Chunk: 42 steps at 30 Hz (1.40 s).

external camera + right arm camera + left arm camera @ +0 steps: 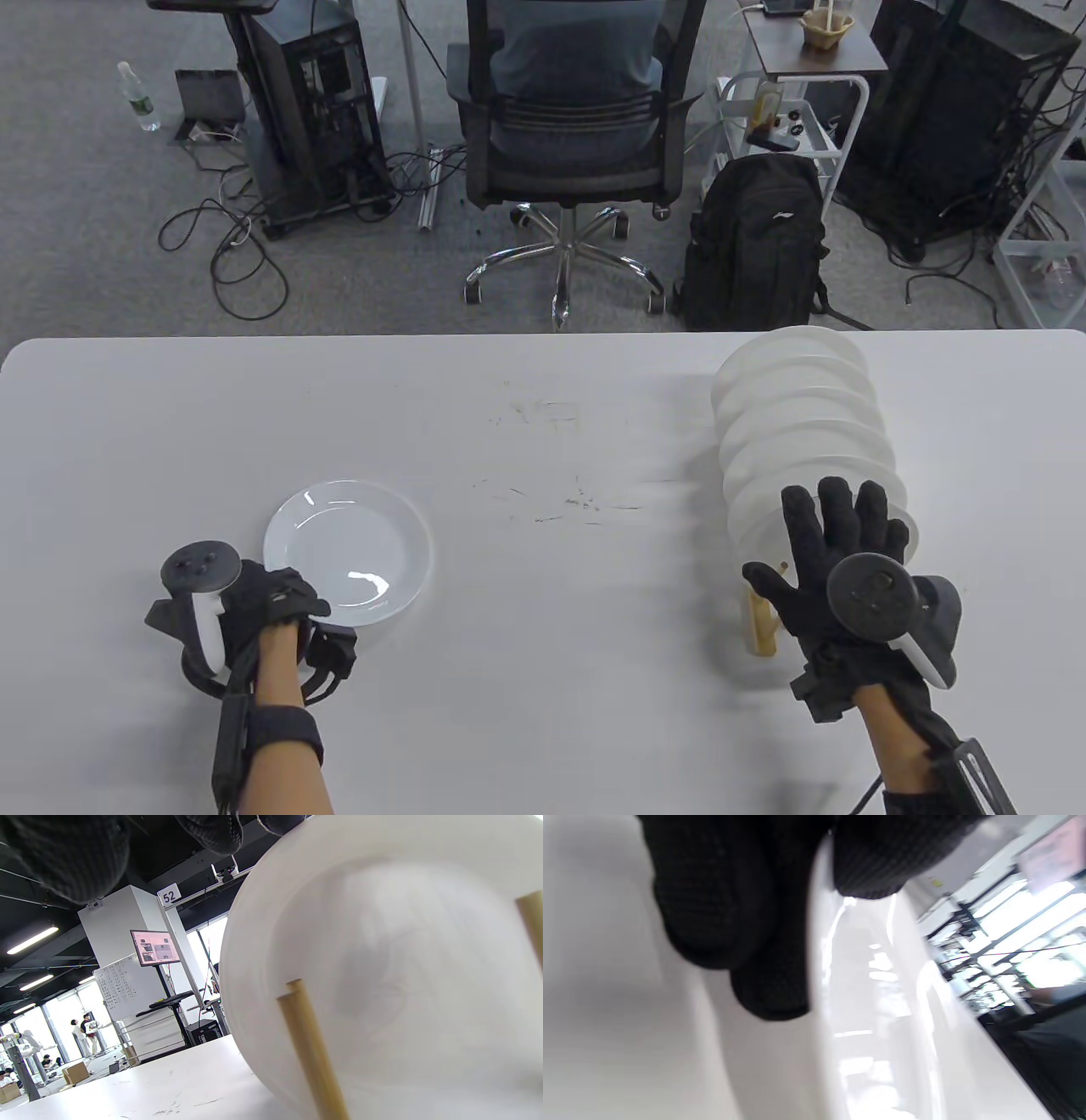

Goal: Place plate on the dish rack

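A round, glossy white ceramic plate (348, 543) lies flat on the white table (543, 696), toward its near left part. The left hand (263, 607) in its black sensor glove is at the plate's near-left rim; in the left wrist view, gloved fingers (712, 899) lie on either side of that rim (823, 942), one dark fingertip over the glossy upper face and the rest beside or under the edge, so the hand pinches the plate's edge while it is on the table.

Well apart, on the table's right side, a wooden dish rack with pale upright dowels (761, 624) carries a row of white plates (802, 424) standing on edge; about six rims can be counted, though the nearest ones overlap and the count is uncertain. The right hand (836, 552) is spread flat with fingers extended, holding nothing, over the nearest standing plate. In the right wrist view two dowels (312, 1052) stand in front of that plate's face (403, 976), and a third (532, 921) shows at the right edge.

Readable writing is scarce: a small white sign reads "52" (169, 894) on a pillar. A monitor on a stand (155, 947) and a whiteboard (116, 986) bear marks too small to read. Beyond the table stand one black office chair (567, 127) and one black backpack (755, 246) bearing a small white logo.
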Tool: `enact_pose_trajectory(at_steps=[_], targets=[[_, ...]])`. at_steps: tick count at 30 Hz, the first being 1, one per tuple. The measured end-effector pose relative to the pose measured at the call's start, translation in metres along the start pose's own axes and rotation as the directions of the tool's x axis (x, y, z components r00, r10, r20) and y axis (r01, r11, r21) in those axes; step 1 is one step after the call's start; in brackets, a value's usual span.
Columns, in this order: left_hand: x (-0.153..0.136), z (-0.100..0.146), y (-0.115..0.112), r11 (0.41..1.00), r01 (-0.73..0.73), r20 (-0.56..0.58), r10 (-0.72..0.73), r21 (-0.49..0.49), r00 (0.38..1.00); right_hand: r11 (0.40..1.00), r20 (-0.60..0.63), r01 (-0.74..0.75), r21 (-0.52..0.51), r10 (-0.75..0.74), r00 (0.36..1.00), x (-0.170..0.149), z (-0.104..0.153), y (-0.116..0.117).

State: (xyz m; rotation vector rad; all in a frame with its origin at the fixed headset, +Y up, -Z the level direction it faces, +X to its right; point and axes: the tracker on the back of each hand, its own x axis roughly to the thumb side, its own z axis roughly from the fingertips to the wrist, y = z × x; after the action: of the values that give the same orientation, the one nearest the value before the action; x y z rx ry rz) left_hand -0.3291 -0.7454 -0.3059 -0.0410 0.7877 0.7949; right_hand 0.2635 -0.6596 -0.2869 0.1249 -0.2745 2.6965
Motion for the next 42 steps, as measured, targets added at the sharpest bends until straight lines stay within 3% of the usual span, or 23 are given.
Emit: enact_pose_trajectory(at_steps=[6, 11, 14, 16, 21, 23, 27, 30, 31, 33, 35, 36, 37, 39, 40, 42], targets=[[0.032, 0.044, 0.006, 0.991, -0.11, 0.184, 0.123, -0.079, 0.975, 1.0, 0.017, 0.025, -0.002, -0.025, 1.0, -0.001, 0.003, 0.0], [0.061, 0.078, -0.011, 0.93, -0.271, 0.346, 0.347, -0.25, 0.872, 0.999, 0.023, 0.038, -0.012, -0.037, 0.999, 0.0, 0.005, -0.001], [0.067, 0.09, -0.034, 0.815, -0.364, 0.329, 0.531, -0.452, 0.781, 0.998, 0.056, 0.054, -0.025, -0.052, 0.997, 0.004, 0.008, -0.001], [0.068, 0.096, -0.058, 0.692, -0.41, 0.231, 0.635, -0.594, 0.737, 0.995, 0.087, 0.096, -0.029, -0.094, 0.992, 0.011, 0.01, -0.002], [0.072, 0.115, -0.102, 0.384, -0.447, 0.004, 0.762, -0.808, 0.647, 0.961, 0.155, 0.275, 0.027, -0.276, 0.949, 0.04, 0.016, 0.0], [0.078, 0.121, -0.109, 0.345, -0.379, 0.022, 0.763, -0.859, 0.646, 0.929, 0.156, 0.355, 0.104, -0.367, 0.917, 0.051, 0.017, 0.004], [0.082, 0.133, -0.122, 0.233, -0.306, -0.015, 0.773, -0.923, 0.634, 0.795, 0.064, 0.554, 0.246, -0.584, 0.809, 0.071, 0.013, 0.014], [0.085, 0.14, -0.127, 0.18, -0.25, -0.015, 0.784, -0.951, 0.621, 0.754, -0.064, 0.641, 0.144, -0.639, 0.766, 0.073, 0.006, 0.007], [0.087, 0.141, -0.127, 0.189, -0.223, 0.009, 0.783, -0.956, 0.622, 0.728, -0.096, 0.668, 0.154, -0.662, 0.743, 0.072, 0.004, 0.006], [0.096, 0.148, -0.125, 0.266, -0.091, 0.153, 0.766, -0.96, 0.625, 0.639, -0.231, 0.747, 0.184, -0.71, 0.665, 0.065, -0.001, 0.002], [0.101, 0.155, -0.122, 0.289, -0.022, 0.213, 0.752, -0.957, 0.623, 0.579, -0.304, 0.803, 0.142, -0.746, 0.592, 0.056, -0.006, 0.0], [0.104, 0.159, -0.119, 0.321, 0.01, 0.257, 0.738, -0.947, 0.624, 0.526, -0.361, 0.838, 0.144, -0.761, 0.539, 0.052, -0.007, -0.003], [0.106, 0.16, -0.116, 0.364, 0.031, 0.302, 0.72, -0.931, 0.625, 0.515, -0.379, 0.845, 0.146, -0.76, 0.528, 0.049, -0.008, -0.005], [0.107, 0.161, -0.108, 0.541, 0.086, 0.461, 0.611, -0.837, 0.643, 0.522, -0.371, 0.845, 0.112, -0.767, 0.523, 0.042, -0.011, -0.016], [0.106, 0.157, -0.101, 0.648, 0.11, 0.547, 0.525, -0.753, 0.652, 0.541, -0.34, 0.84, 0.05, -0.781, 0.523, 0.037, -0.012, -0.026], [0.103, 0.151, -0.09, 0.81, 0.133, 0.659, 0.355, -0.571, 0.663, 0.6, -0.263, 0.8, -0.023, -0.775, 0.574, 0.029, -0.015, -0.046]])
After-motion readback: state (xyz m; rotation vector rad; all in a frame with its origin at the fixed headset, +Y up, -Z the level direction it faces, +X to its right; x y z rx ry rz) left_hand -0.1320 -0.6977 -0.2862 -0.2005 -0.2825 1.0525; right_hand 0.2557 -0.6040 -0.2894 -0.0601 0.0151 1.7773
